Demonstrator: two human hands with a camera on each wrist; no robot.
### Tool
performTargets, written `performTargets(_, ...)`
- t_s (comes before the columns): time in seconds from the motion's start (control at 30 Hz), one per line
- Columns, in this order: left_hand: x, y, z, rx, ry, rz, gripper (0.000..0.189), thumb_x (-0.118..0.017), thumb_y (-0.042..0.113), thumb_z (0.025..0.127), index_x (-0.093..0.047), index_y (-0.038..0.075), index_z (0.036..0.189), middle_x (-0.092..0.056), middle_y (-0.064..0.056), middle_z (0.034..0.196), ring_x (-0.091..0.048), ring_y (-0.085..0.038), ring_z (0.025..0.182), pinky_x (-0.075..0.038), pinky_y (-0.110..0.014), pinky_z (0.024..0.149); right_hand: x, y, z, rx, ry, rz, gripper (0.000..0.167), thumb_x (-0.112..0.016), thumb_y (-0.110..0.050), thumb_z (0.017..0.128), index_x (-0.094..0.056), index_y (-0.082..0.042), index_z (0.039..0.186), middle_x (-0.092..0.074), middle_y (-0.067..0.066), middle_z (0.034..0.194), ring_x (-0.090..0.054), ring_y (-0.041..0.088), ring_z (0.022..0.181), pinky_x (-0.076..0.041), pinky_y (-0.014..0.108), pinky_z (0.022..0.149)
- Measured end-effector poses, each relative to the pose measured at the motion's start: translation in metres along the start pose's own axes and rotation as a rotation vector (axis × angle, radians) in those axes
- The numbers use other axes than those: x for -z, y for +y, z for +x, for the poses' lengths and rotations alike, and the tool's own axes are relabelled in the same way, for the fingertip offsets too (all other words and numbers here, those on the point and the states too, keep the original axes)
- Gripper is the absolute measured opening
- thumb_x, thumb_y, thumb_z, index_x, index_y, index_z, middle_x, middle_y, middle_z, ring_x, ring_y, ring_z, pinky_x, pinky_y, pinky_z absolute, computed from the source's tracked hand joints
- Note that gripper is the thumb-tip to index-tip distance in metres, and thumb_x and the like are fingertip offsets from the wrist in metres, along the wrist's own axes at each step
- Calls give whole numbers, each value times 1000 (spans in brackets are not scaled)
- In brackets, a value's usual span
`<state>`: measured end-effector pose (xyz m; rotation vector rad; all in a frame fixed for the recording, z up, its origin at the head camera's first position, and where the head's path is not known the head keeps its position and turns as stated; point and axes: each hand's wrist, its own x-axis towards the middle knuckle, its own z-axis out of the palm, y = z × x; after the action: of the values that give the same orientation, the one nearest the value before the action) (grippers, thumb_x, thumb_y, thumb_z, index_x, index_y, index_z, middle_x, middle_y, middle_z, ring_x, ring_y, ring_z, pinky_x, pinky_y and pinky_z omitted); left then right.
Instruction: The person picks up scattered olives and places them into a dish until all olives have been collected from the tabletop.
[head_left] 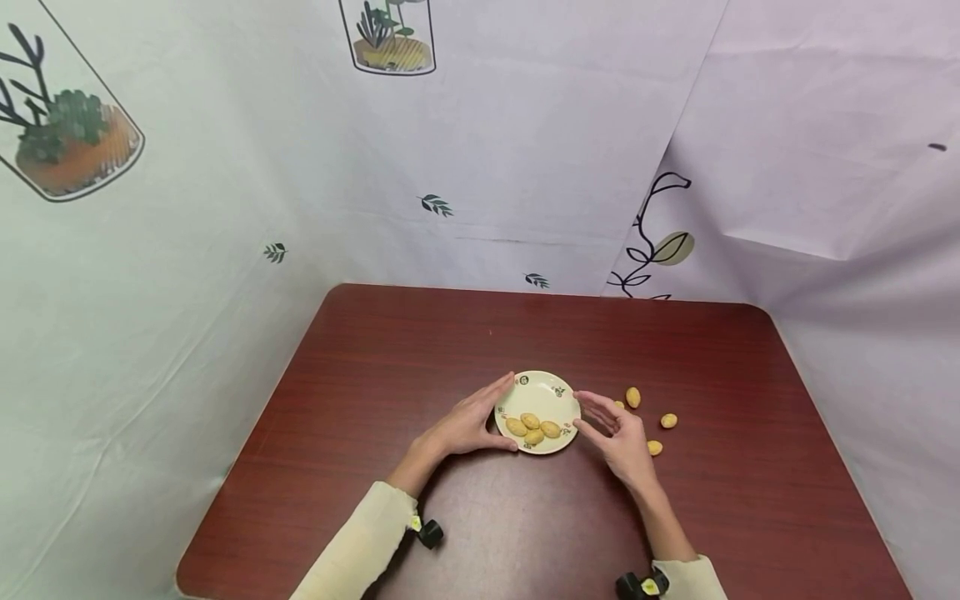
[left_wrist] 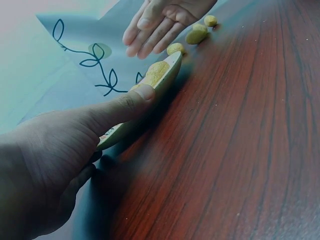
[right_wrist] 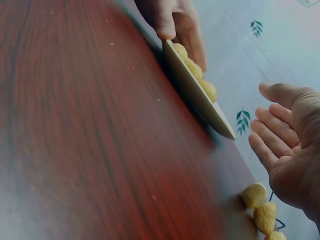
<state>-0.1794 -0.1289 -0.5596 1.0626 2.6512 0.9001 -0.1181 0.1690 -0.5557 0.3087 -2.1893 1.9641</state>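
A small cream plate point(head_left: 543, 392) with little printed motifs around its rim carries several yellow, oval, rough-skinned pieces point(head_left: 533, 420), grouped toward its near side. My left hand point(head_left: 474, 422) grips the plate's left edge, thumb at the near rim and fingers along the far-left side. In the left wrist view that thumb point(left_wrist: 142, 92) lies over the rim. Beside the plate's right edge is my right hand point(head_left: 622, 437), fingers extended and thumb spread. A gap separates this right hand point(right_wrist: 295, 135) from the plate point(right_wrist: 200, 92) in the right wrist view, and its palm holds nothing.
More loose yellow pieces point(head_left: 669, 421) lie on the table right of the plate, some partly behind the right hand. The reddish-brown wooden table point(head_left: 375, 350) meets a pale patterned curtain point(head_left: 487, 167) at its back. Black wrist cameras point(head_left: 430, 533) sit at both cuffs.
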Motion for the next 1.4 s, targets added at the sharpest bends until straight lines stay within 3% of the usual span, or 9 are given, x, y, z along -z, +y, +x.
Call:
performTargets(0.3, 1, 1, 0, 5, -7, -5, 117, -88, 52, 85, -23, 3, 169, -21, -13, 176, -25, -26, 160, -31, -52, 124, 18, -1, 1, 11, 32, 3, 52, -80, 12, 88, -65, 8, 138, -65, 31, 137, -66, 25, 129, -50, 28, 107)
performTargets(0.53, 1, 1, 0, 0, -3, -7, 118, -89, 51, 84, -23, 3, 169, -22, -13, 176, -26, -26, 159, -32, -53, 123, 28, -4, 2, -27, 108, 5, 51, -77, 11, 91, -63, 9, 140, -62, 33, 140, -65, 10, 128, -48, 25, 108)
performTargets(1.2, 1, 2, 0, 26, -26, -6, 118, -89, 51, 84, -21, 5, 170, -20, -12, 176, -24, -25, 160, -30, -53, 124, 61, -3, -2, -26, 312, -13, 48, -73, 21, 89, -63, 14, 136, -64, 35, 135, -70, 16, 123, -52, 24, 103)
performTargets(1.4, 2, 2, 0, 24, -26, -4, 119, -88, 52, 85, -20, 5, 170, -20, -11, 177, -24, -26, 160, -30, -53, 124, 73, -3, -7, -61, 384, -67, 48, -74, 20, 89, -64, 13, 135, -67, 31, 133, -70, 6, 118, -52, 19, 99)
